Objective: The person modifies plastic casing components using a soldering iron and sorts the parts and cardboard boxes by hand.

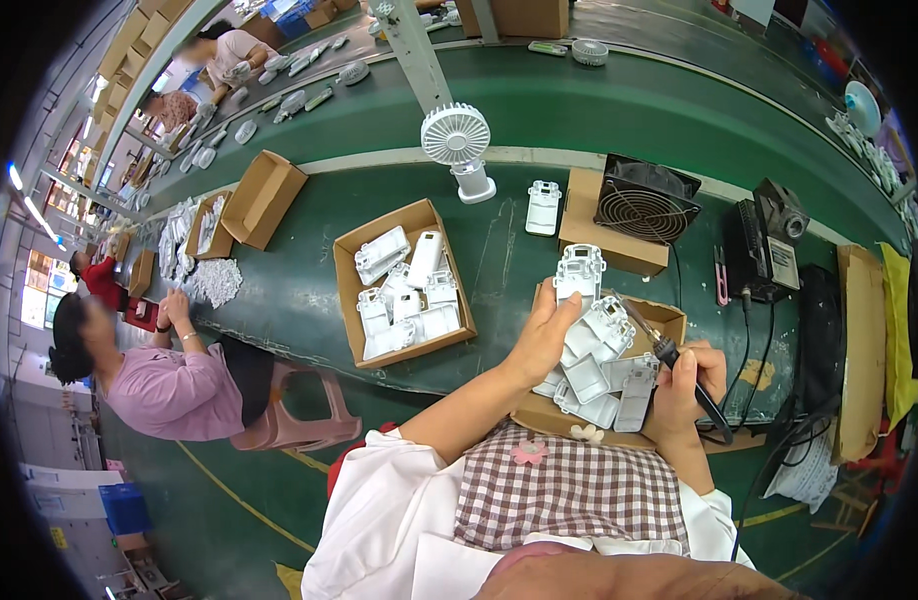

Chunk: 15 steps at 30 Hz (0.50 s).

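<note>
My left hand (549, 335) grips a white plastic casing (581, 264) and holds it upright over a cardboard box. In my right hand (691, 388) is a soldering iron (667, 350) with a black handle, its metal tip pointing up and left toward the casing. I cannot tell whether the tip touches anything. Below both hands, several more white casings (586, 378) lie piled in the cardboard box (669, 318). A single casing (543, 208) lies on the green bench beyond my left hand.
Left of my hands stands an open box (467, 322) of white casings. A small white fan (456, 135) stands at the back. Near a black cooling fan (647, 198) are pink-handled tweezers (721, 275) and a black soldering station (754, 250) with cables. A co-worker (169, 385) sits at left.
</note>
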Tool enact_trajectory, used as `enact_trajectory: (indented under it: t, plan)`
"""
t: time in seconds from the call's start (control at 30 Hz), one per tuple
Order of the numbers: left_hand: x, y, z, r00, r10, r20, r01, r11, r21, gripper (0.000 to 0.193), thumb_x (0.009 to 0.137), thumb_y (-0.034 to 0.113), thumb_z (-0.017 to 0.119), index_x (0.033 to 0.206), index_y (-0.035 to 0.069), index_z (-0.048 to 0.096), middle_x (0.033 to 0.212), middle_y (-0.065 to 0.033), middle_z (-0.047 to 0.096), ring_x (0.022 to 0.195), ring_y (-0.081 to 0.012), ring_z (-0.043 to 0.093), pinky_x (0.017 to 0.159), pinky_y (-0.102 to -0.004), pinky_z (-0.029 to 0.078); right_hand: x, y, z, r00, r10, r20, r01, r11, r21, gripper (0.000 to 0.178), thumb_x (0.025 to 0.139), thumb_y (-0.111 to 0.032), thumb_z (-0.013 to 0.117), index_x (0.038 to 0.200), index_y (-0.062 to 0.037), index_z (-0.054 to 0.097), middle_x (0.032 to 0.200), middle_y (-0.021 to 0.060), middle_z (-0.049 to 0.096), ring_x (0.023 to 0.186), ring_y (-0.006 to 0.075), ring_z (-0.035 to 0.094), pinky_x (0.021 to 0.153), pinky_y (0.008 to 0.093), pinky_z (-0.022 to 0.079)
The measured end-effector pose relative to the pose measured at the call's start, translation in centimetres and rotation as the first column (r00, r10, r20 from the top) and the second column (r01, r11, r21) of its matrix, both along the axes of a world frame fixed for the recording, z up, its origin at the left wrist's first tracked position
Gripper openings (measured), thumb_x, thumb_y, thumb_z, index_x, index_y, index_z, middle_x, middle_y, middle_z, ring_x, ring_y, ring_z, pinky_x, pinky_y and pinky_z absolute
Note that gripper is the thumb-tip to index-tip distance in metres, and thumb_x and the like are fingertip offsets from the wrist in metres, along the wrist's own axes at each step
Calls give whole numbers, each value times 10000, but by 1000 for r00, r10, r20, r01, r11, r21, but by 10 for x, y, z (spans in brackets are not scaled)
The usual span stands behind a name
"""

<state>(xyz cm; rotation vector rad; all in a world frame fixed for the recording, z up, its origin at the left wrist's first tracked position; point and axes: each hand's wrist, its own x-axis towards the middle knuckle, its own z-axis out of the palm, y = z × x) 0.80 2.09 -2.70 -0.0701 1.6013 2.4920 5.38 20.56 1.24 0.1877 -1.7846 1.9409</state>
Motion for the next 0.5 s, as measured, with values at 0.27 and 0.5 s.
enact_trajectory:
  t: [0.27,0.5]
  plan:
    - [6,5,14,993,-88,73,96,990,-104,198,928,125,481,1081,34,396,1046,-92,543,823,-150,622,611,-257,529,1,5,-6,1000,22,-9,-21,997,70,84,879,-65,538,836,-23,480,737,88,522,516,79,464,481,211,383]
    - [9,2,5,1000,1,-19,-6,975,-221,350,823,40,544,1143,1,408,1072,-101,491,972,-159,491,852,-298,428,4,7,1,998,8,-60,-2,996,90,64,861,-55,575,837,-32,519,723,64,547,595,110,493,546,238,408]
